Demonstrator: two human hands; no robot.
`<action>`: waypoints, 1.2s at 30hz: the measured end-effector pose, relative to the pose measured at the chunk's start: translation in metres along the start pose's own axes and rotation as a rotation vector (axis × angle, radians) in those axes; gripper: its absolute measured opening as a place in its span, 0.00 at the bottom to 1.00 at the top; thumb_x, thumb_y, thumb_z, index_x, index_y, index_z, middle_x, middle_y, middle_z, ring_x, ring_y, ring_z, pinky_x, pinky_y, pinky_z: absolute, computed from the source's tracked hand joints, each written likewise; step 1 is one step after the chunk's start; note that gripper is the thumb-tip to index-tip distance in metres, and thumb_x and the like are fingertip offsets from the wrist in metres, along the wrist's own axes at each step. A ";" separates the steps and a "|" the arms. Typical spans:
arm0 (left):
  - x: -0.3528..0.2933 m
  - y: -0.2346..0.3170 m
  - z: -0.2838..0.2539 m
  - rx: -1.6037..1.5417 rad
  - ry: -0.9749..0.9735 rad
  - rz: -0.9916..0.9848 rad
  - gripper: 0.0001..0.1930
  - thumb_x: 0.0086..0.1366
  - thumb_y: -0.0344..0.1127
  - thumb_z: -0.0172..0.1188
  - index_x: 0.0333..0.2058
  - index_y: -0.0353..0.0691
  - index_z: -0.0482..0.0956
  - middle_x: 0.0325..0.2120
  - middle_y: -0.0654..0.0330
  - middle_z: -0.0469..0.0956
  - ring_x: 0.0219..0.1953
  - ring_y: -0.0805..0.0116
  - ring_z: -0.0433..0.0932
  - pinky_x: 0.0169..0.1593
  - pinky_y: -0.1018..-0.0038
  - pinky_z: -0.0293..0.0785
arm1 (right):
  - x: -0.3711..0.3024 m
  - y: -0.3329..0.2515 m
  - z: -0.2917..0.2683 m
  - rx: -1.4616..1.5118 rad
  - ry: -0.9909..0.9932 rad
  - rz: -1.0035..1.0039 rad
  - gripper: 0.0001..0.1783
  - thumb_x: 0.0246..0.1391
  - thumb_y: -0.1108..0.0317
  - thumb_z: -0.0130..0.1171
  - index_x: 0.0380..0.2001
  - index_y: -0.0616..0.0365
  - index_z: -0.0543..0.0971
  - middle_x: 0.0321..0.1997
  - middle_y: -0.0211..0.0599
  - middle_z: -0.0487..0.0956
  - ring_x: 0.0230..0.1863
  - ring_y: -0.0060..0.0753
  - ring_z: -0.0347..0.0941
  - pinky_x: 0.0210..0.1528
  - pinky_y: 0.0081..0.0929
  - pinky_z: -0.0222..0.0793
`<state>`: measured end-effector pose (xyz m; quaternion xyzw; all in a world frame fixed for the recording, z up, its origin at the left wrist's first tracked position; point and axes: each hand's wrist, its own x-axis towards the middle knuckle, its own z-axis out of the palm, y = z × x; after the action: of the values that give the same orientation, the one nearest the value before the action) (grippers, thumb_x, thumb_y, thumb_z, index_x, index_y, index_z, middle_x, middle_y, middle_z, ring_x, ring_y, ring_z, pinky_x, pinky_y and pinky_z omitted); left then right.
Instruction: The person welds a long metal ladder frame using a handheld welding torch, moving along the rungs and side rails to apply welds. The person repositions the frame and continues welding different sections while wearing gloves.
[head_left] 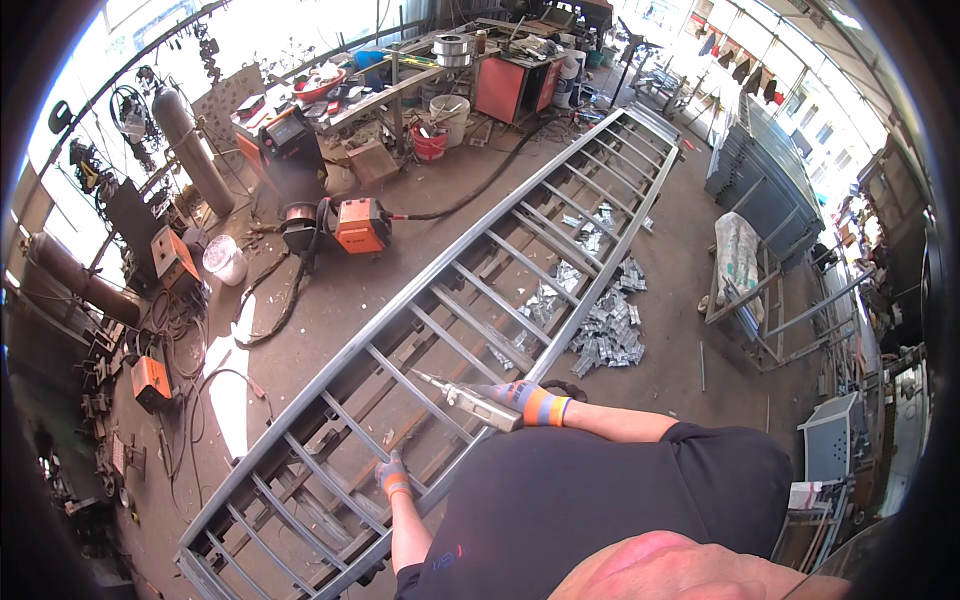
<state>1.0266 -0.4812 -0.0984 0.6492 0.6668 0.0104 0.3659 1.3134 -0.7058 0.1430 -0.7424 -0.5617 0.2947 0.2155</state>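
So a long metal frame (425,276), basically ladder-shaped, is laid flat on a diagonal across the workshop, right in front of the person. Probably laid that way so every rung can be reached from the side; what it's propped on underneath is mostly hidden.

The right hand (530,400) is wrapped firmly around a grey hand tool (487,407), which is held low over the rungs with its narrow tip pointed away to the left. Held near the back end, I guess, so fingers are kept clear of the tip. The exact kind of tool can't be made out.

The left hand (393,474) is placed at a rung (350,421) nearer the close end, likely for steadying. Whether it's fully closed round the bar or just rested there can't be told from this angle.

A heap of small metal pieces (608,335) is left on the floor by the far rail, presumably kept within easy reach. An orange machine (363,225) is parked on the other side, its dark hose (480,187) run across the floor, maybe so the near side isn't cluttered.
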 end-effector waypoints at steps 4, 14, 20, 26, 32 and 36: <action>0.003 -0.004 0.004 0.017 -0.015 -0.016 0.32 0.62 0.60 0.65 0.39 0.27 0.86 0.39 0.39 0.86 0.47 0.42 0.85 0.55 0.53 0.77 | 0.003 0.005 0.004 0.012 -0.021 0.012 0.53 0.43 0.65 0.72 0.74 0.55 0.61 0.56 0.56 0.81 0.58 0.61 0.78 0.56 0.41 0.75; 0.003 -0.005 0.008 0.031 0.065 0.004 0.29 0.63 0.59 0.66 0.37 0.29 0.86 0.31 0.43 0.87 0.41 0.46 0.87 0.51 0.54 0.79 | 0.002 -0.006 -0.004 0.045 -0.056 0.065 0.54 0.46 0.65 0.70 0.77 0.53 0.59 0.60 0.57 0.80 0.61 0.58 0.77 0.59 0.38 0.74; 0.005 -0.005 0.006 0.014 0.015 0.002 0.33 0.61 0.61 0.66 0.38 0.27 0.86 0.36 0.40 0.87 0.44 0.43 0.85 0.54 0.54 0.77 | 0.005 0.006 0.010 0.055 -0.010 0.032 0.47 0.53 0.62 0.66 0.77 0.49 0.61 0.57 0.54 0.82 0.57 0.56 0.80 0.56 0.37 0.75; 0.010 -0.009 0.011 0.033 0.029 -0.024 0.35 0.60 0.63 0.65 0.41 0.27 0.86 0.42 0.35 0.85 0.49 0.40 0.84 0.57 0.52 0.76 | 0.004 0.008 0.011 0.018 -0.096 0.109 0.53 0.43 0.68 0.72 0.74 0.56 0.61 0.62 0.57 0.79 0.64 0.59 0.76 0.60 0.40 0.74; 0.014 -0.011 0.013 0.037 0.004 -0.041 0.35 0.61 0.63 0.64 0.42 0.27 0.86 0.44 0.35 0.84 0.51 0.39 0.83 0.58 0.51 0.75 | 0.003 0.002 0.006 0.024 -0.081 0.090 0.55 0.42 0.65 0.73 0.75 0.54 0.60 0.61 0.56 0.80 0.63 0.59 0.76 0.59 0.41 0.74; 0.010 -0.009 0.010 0.030 0.005 -0.036 0.35 0.61 0.62 0.64 0.43 0.28 0.86 0.45 0.35 0.84 0.52 0.39 0.83 0.59 0.51 0.75 | 0.005 0.000 0.006 0.086 -0.110 0.143 0.58 0.41 0.61 0.74 0.76 0.52 0.59 0.61 0.55 0.80 0.63 0.59 0.76 0.60 0.42 0.73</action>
<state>1.0255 -0.4782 -0.1150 0.6425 0.6791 -0.0045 0.3548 1.3103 -0.7013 0.1371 -0.7535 -0.5050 0.3735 0.1942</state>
